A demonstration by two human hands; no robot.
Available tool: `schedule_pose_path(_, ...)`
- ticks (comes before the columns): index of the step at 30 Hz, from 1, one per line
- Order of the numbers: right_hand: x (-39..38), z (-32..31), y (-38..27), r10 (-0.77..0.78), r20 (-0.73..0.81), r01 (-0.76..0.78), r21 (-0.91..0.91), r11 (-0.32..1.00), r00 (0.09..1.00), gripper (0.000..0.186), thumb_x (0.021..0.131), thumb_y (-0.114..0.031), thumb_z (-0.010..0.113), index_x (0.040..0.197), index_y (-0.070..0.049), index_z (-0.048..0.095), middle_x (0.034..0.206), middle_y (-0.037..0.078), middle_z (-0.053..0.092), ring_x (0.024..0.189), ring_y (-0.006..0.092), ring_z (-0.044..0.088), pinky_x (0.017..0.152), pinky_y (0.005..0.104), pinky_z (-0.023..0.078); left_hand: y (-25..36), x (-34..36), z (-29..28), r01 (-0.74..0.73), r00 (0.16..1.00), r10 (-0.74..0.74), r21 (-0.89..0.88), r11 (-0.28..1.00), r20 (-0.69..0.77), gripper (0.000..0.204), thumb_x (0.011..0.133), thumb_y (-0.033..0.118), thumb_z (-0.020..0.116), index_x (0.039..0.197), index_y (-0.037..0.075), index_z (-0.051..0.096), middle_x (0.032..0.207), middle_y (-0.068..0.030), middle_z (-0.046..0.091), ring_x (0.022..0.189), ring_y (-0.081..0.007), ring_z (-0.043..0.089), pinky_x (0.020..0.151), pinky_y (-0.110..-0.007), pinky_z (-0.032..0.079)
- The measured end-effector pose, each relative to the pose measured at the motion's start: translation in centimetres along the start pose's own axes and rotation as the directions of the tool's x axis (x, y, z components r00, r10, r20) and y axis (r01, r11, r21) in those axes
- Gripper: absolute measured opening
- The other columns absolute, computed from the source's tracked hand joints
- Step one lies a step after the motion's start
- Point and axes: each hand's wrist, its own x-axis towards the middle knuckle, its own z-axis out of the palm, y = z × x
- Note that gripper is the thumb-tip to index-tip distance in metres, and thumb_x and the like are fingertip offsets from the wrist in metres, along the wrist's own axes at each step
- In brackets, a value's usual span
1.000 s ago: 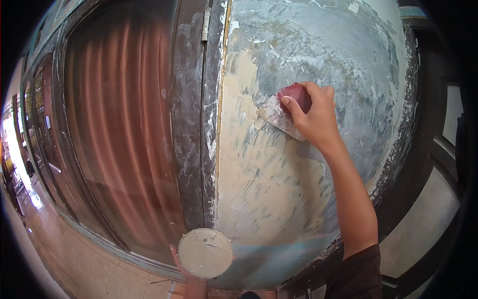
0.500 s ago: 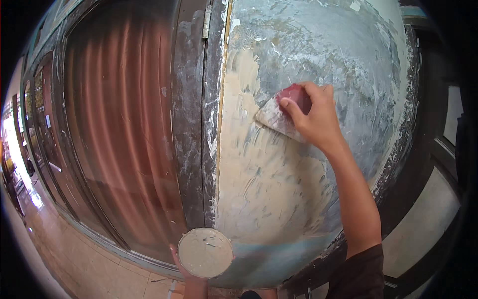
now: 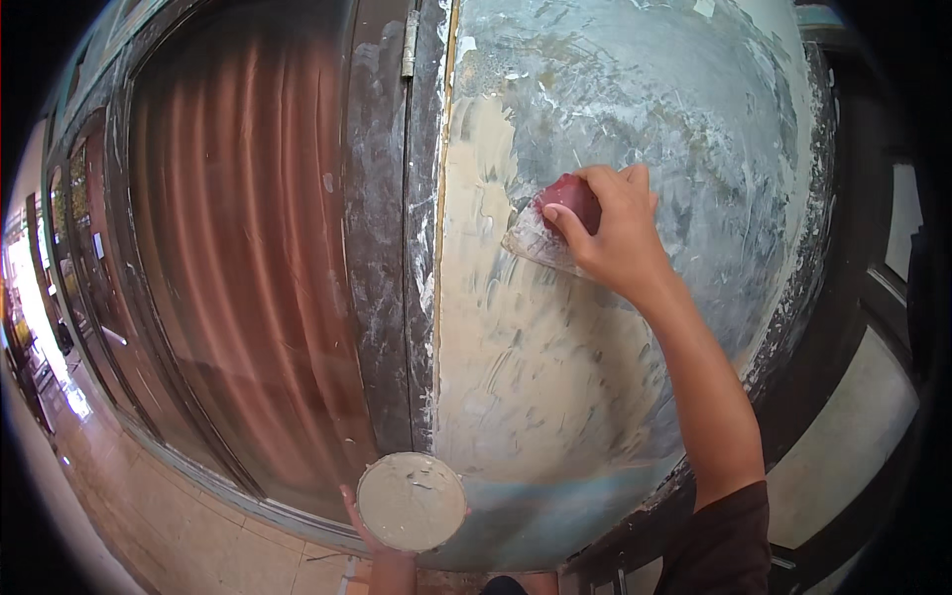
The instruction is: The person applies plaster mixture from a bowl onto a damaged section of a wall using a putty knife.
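Note:
My right hand grips a putty knife with a red handle, its wide blade pressed flat against a grey wall panel. The panel's lower and left part is covered in cream filler; the upper part is bare grey with white streaks. Low in the view my left hand holds up a round plate coated with the same cream filler, only its fingers and wrist showing beneath the plate.
A dark, paste-smeared door frame post with a metal hinge borders the panel on the left. Beyond it is a glass door with a reddish curtain. A tiled floor runs lower left; dark framing stands right.
My right hand has slid the putty knife a little leftward and down across the panel. The plate in my left hand has hardly moved.

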Motion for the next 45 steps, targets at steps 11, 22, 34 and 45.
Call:
schedule_pose_path(11,0.5,0.5,0.1,0.045,-0.052,-0.042,0.054,0.998,0.998,0.035,0.088,-0.032,0.078,0.11,-0.005,0.07,0.105,0.011,0.071,0.105,0.0322,0.048,0.095,0.0476,0.033,0.4,-0.3,0.2,0.06,0.993,-0.061,0.017,0.998,0.101,0.082,0.097,0.077,0.035,0.151,0.017,0.05,0.156,-0.0131,0.048,0.14,-0.0423,0.047,0.106,-0.074,0.042)
schedule_pose_path(22,0.1,0.0,0.5,0.056,-0.06,-0.054,0.04,0.998,0.997,0.038,0.087,-0.035,0.079,0.11,-0.005,0.07,0.104,0.01,0.071,0.106,0.032,0.049,0.094,0.0488,0.033,0.7,-0.6,0.0,0.029,0.987,-0.038,0.059,0.998,0.158,0.089,0.092,0.083,0.033,0.157,0.022,0.043,0.162,-0.0147,0.038,0.142,-0.0485,0.04,0.098,-0.087,0.037)
schedule_pose_path(34,0.0,0.1,0.8,0.057,-0.079,-0.056,0.019,0.998,0.995,0.036,0.086,-0.033,0.079,0.108,-0.005,0.07,0.102,0.009,0.07,0.104,0.0319,0.049,0.093,0.048,0.032,1.2,-1.0,0.5,0.121,0.965,-0.156,0.172,0.978,0.21,0.098,0.084,0.091,0.041,0.16,0.028,0.037,0.161,-0.0052,0.042,0.146,-0.0342,0.041,0.114,-0.076,0.029)
schedule_pose_path(45,0.7,-0.6,0.5,0.082,-0.067,-0.081,0.01,0.997,0.994,0.032,0.087,-0.031,0.078,0.108,-0.007,0.07,0.105,0.01,0.07,0.104,0.0314,0.049,0.091,0.0477,0.031,0.7,-1.0,-1.5,0.069,0.992,-0.083,0.145,0.987,0.095,0.097,0.085,0.089,0.042,0.16,0.028,0.034,0.16,-0.0026,0.044,0.147,-0.027,0.042,0.123,-0.064,0.029)
